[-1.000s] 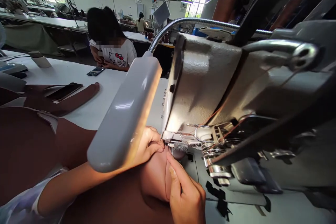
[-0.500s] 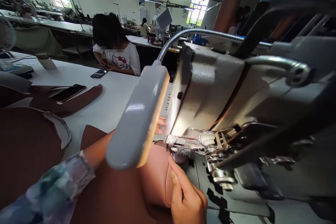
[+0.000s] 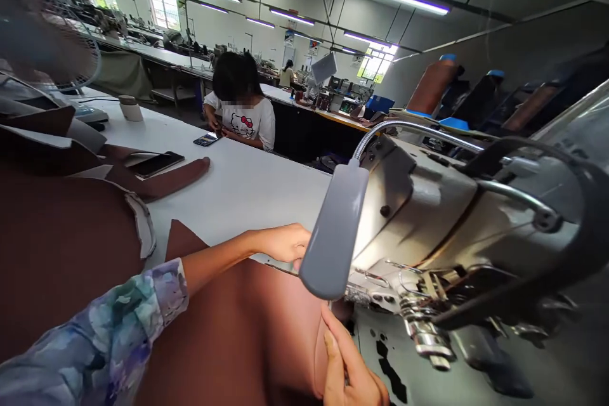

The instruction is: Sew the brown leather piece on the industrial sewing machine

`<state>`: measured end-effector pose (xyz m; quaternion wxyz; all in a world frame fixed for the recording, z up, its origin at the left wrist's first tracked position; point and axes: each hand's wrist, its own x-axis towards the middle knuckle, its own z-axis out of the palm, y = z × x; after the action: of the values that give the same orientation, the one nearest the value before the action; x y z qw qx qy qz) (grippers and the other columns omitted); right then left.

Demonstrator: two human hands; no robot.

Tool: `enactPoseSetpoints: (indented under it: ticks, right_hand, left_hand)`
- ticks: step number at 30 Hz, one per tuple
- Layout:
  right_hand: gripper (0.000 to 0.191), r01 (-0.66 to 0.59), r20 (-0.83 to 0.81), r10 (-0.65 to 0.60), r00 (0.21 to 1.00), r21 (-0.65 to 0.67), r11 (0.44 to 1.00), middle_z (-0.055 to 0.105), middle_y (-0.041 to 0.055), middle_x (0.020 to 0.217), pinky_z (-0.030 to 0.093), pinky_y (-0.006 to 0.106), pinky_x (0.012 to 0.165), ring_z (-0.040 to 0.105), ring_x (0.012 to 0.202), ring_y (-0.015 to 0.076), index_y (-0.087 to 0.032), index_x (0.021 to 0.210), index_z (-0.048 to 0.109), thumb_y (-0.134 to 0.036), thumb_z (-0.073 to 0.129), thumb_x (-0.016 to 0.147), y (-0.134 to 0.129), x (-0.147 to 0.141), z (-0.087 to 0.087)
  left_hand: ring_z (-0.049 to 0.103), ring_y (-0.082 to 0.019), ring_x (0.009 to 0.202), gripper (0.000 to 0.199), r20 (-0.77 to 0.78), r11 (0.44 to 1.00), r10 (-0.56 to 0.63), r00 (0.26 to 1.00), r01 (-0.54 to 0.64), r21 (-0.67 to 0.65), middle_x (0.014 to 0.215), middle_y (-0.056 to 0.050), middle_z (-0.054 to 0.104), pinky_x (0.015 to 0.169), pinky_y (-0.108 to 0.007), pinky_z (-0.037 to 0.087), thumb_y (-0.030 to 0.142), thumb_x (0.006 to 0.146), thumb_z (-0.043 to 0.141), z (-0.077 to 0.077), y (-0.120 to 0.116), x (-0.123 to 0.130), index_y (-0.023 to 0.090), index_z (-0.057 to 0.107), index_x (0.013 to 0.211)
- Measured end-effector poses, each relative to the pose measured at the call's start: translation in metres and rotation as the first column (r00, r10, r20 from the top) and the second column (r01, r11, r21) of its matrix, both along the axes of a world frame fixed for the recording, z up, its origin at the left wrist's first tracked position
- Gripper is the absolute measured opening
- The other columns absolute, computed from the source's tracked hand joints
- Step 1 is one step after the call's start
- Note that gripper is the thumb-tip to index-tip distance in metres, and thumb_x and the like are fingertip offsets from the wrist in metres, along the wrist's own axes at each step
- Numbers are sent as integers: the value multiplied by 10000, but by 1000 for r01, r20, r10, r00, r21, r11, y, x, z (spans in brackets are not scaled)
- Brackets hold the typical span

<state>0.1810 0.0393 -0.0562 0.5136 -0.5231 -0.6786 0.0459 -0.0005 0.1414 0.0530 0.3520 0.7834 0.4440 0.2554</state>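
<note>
A brown leather piece [image 3: 247, 330] lies on the white table [image 3: 247, 184] and runs under the head of a grey sewing machine [image 3: 428, 203]. My right hand [image 3: 349, 374] pinches the folded right edge of the leather just in front of the presser foot [image 3: 354, 295]. My left hand [image 3: 285, 242], in a flowered sleeve, reaches across the leather to its far edge. Its fingertips are hidden behind the grey gooseneck lamp head [image 3: 333, 241], so its grip does not show.
A pile of brown leather [image 3: 61, 241] fills the left foreground, with a phone [image 3: 157, 163] on a strip behind it. Another person [image 3: 245, 114] sits at the table's far side. A fan [image 3: 42, 32] and a cup [image 3: 130, 108] stand at the back left.
My head has lifted and turned, so the machine sits lower right. My left hand moved from pinching the leather at the needle to the far edge behind the lamp. My right hand stays on the fold.
</note>
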Motion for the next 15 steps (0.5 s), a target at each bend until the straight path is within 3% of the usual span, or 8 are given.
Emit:
enactPoseSetpoints:
  ticks: [3, 7, 11, 15]
  right_hand:
    - [386, -4, 27, 5, 1000, -2, 1000, 743, 98, 891, 547, 130, 619, 728, 728, 161, -112, 1009, 740, -330, 424, 966, 1, 2, 2]
    - [313, -24, 7, 24, 1000, 14, 1000, 733, 90, 970, 554, 140, 635, 725, 686, 159, -157, 1021, 743, -310, 482, 939, 1, 4, 1]
    - [340, -38, -15, 38, 999, 1, 999, 741, 85, 937, 555, 140, 695, 727, 793, 165, -137, 1049, 730, -305, 449, 959, 2, 2, -2]
    - [366, -32, 18, 32, 999, -7, 999, 740, 79, 948, 544, 138, 690, 727, 777, 152, -131, 1042, 729, -306, 413, 979, 2, 3, -6]
  left_hand:
    - [485, -72, 554, 318, -35, 990, -126, 991, 123, -75, 633, 37, 526, 580, -206, 461, 272, 949, 543, 13, -6, -5, 117, 542, 671]
    - [428, -66, 525, 354, -26, 969, -174, 984, 167, -183, 604, 43, 470, 517, -186, 402, 317, 947, 541, 22, -7, -16, 116, 525, 656]
    - [354, -49, 457, 394, 59, 917, -210, 976, 218, -335, 553, 60, 407, 457, -173, 347, 370, 953, 526, 17, -10, -26, 120, 503, 649]
    - [443, -77, 551, 398, 224, 907, -132, 966, 209, -367, 622, 40, 445, 544, -204, 411, 388, 942, 533, 2, -5, -28, 125, 475, 649]
